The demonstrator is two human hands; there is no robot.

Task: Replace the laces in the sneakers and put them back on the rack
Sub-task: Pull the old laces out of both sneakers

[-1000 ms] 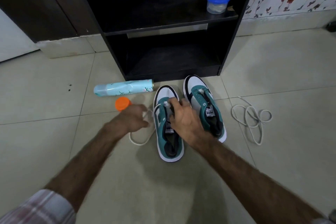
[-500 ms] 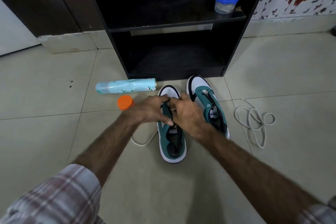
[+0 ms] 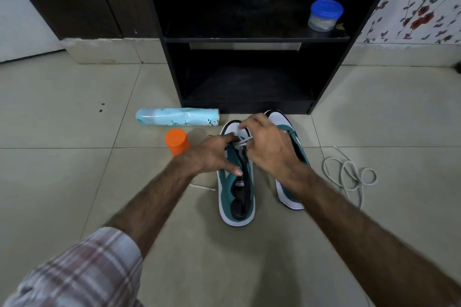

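Head view: both hands work at the toe end of the left sneaker (image 3: 236,194) on the floor (just before the rack (image 3: 249,40)). Right hand (image 3: 270,148) pinches the white lace (image 3: 243,141); left hand (image 3: 214,154) pinches it too, one finger resting on the tongue. A spare lace (image 3: 349,174) lies right of the other sneaker (image 3: 290,132).
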